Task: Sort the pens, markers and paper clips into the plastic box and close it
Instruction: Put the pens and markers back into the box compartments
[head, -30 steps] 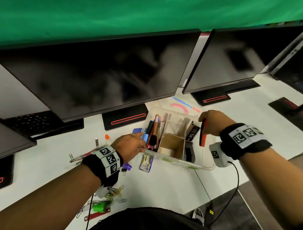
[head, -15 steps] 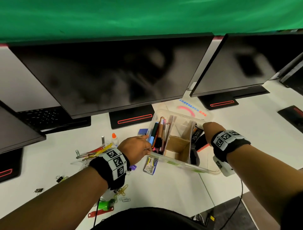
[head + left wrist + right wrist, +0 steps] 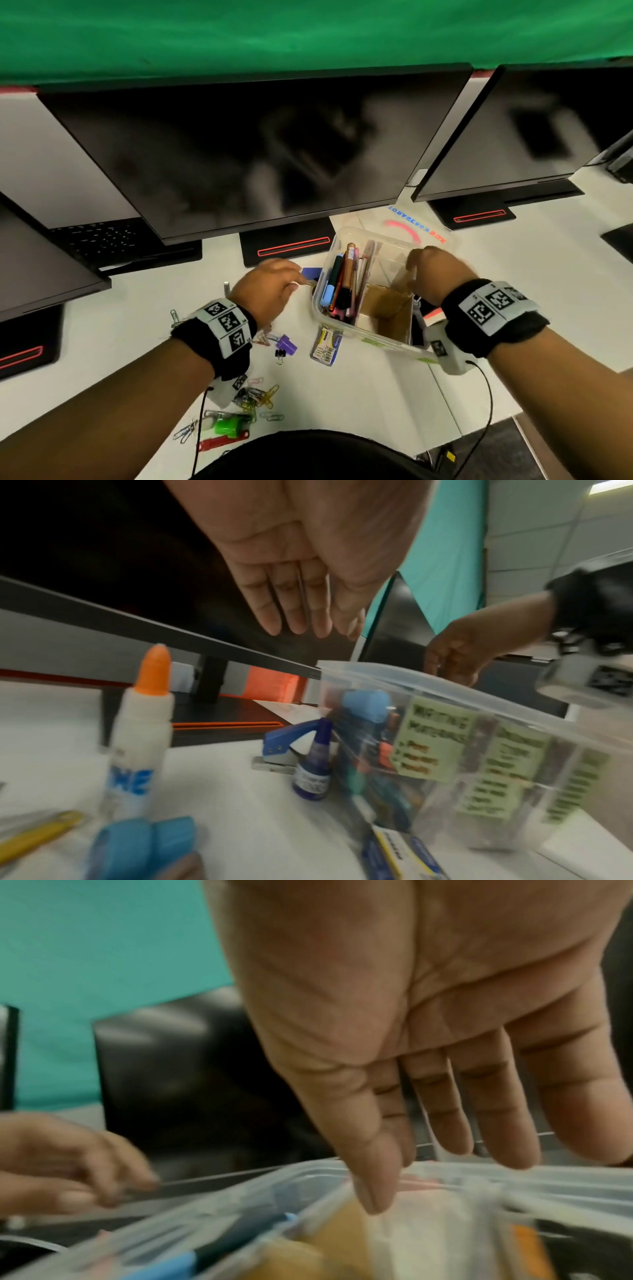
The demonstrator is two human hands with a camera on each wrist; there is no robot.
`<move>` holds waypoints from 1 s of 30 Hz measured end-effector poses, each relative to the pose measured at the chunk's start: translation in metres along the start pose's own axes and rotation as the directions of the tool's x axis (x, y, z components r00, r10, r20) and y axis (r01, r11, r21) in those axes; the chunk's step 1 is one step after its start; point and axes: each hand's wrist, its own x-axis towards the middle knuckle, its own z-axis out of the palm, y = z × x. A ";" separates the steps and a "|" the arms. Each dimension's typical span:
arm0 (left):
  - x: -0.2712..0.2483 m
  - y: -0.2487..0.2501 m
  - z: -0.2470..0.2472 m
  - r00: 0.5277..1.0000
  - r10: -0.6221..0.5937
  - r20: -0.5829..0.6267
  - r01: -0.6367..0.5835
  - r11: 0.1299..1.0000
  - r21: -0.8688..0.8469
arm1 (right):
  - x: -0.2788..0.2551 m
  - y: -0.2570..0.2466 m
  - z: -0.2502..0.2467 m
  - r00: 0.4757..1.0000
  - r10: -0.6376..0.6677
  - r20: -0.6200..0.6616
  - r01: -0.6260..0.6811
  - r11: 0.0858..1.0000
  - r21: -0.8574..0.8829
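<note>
With pens standing in the left compartment of the open plastic box [image 3: 368, 329] and paper clips [image 3: 255, 397] loose left of it, both the left hand [image 3: 270, 291] and the right hand [image 3: 433, 274] hover open-fingered and empty.

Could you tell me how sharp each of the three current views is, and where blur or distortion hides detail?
Head view: wide-angle bending of the monitors; both hands slightly smeared, pens in the plastic box distinguishable. Left wrist view: glue bottle fairly sharp, box labels motion-blurred, only partly legible. Right wrist view: softest; right hand clear, box contents smeared, left hand blurred.
</note>
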 end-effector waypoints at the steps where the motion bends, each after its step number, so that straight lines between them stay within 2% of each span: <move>1: 0.002 -0.008 -0.001 0.999 -0.037 -0.023 0.038 0.999 0.033 | -0.008 -0.011 0.001 0.999 -0.033 0.021 0.031 0.998 0.062; 4: 0.006 -0.029 -0.002 0.984 -0.179 0.002 0.178 0.979 0.096 | -0.026 -0.041 0.010 0.980 -0.185 0.070 0.174 0.975 0.140; 6: 0.007 -0.035 -0.002 0.975 -0.218 0.029 0.214 0.970 0.112 | -0.033 -0.053 0.022 0.960 -0.273 0.062 0.257 0.948 0.186; 10: 0.017 -0.025 0.005 0.994 -0.085 0.063 0.076 0.987 0.142 | -0.042 -0.055 0.049 0.906 -0.422 0.041 0.406 0.892 0.199; 12: 0.030 -0.016 0.014 0.992 -0.056 0.116 0.043 0.993 0.109 | -0.046 -0.048 0.064 0.878 -0.479 0.007 0.464 0.854 0.235; 15: 0.053 -0.009 0.035 0.977 -0.091 0.192 0.078 0.994 0.074 | -0.049 -0.043 0.079 0.877 -0.480 -0.024 0.461 0.827 0.322; 20: 0.082 -0.008 0.059 0.949 -0.208 0.236 0.199 0.978 0.060 | -0.048 -0.041 0.088 0.869 -0.489 -0.078 0.488 0.817 0.307; 24: 0.092 -0.002 0.063 0.939 -0.178 0.296 0.166 0.984 0.063 | -0.047 -0.040 0.091 0.861 -0.496 -0.114 0.505 0.805 0.312; 27: 0.096 0.000 0.066 0.912 -0.207 0.355 0.178 0.978 0.113 | -0.048 -0.040 0.089 0.862 -0.492 -0.126 0.505 0.804 0.314; 30: 0.095 -0.013 0.072 0.906 -0.227 0.358 0.191 0.972 0.133 | -0.048 -0.039 0.089 0.857 -0.496 -0.140 0.514 0.799 0.311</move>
